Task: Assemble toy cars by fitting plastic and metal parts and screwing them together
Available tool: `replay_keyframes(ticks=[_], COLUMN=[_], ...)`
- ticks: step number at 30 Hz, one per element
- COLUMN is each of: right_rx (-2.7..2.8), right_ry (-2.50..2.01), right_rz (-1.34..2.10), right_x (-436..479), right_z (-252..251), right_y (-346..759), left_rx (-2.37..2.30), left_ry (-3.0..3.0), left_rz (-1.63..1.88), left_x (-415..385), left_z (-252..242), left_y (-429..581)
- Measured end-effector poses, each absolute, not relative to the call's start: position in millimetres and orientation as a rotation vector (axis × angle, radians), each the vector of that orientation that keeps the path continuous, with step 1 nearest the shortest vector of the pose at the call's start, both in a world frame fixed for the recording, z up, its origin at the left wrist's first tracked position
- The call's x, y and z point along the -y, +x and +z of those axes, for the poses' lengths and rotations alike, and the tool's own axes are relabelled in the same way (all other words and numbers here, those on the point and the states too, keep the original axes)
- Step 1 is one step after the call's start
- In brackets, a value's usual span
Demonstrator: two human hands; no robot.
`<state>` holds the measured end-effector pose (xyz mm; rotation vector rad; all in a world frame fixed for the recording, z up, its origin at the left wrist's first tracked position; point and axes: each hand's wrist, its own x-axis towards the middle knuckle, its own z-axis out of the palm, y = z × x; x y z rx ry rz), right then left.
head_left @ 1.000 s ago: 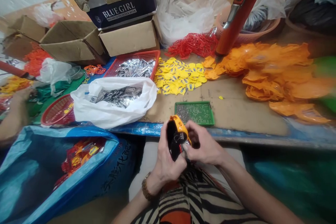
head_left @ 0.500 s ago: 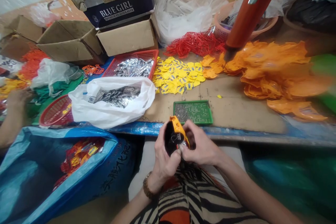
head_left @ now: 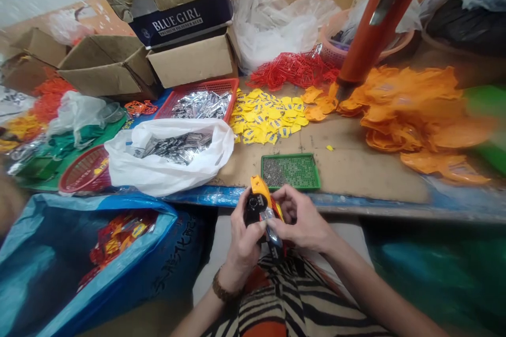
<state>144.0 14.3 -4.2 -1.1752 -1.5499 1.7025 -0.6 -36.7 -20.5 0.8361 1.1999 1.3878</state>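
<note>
Above my lap, just in front of the table edge, I hold an orange-and-black plastic toy piece (head_left: 259,189). My left hand (head_left: 242,237) wraps round its dark left side. On the other side, my right hand (head_left: 302,221) pinches at a small silvery part (head_left: 272,229) lying against the toy piece, thumb on top. Some red and yellow shows beside the right fingers. What the right fingertips touch underneath is hidden. Beyond the hands sits a green tray (head_left: 316,171) of tiny metal bits. A red screwdriver-like tool (head_left: 367,31) hangs at the upper right.
Yellow pieces (head_left: 269,116) and orange shells (head_left: 411,105) lie on the table, with red strands (head_left: 292,69) behind. A white bag (head_left: 169,181) and red basket (head_left: 168,102) hold silvery parts. A blue sack (head_left: 166,216) stands at left, near another person's blurred arm (head_left: 10,200).
The toy piece has turned in my hands and sits slightly further left, so the silvery part now shows under my right thumb. At far left, the other person's arm has drawn back.
</note>
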Motion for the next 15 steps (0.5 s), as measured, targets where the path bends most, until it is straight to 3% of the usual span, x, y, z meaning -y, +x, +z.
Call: replay_keyframes(ticks=[9, 15], right_rx=[1.568, 1.747], right_ry=[-1.211, -1.090], right_rz=[1.669, 1.424], right_x=[-14.3, -15.7], right_z=[-4.1, -0.5], right_y=[140.9, 152.5], left_rx=[-1.113, -1.098], left_ry=[0.540, 0.427], left_rz=[1.398, 1.323], left_x=[34.1, 34.3], left_z=[-11.2, -6.5], left_y=[5.8, 3.5])
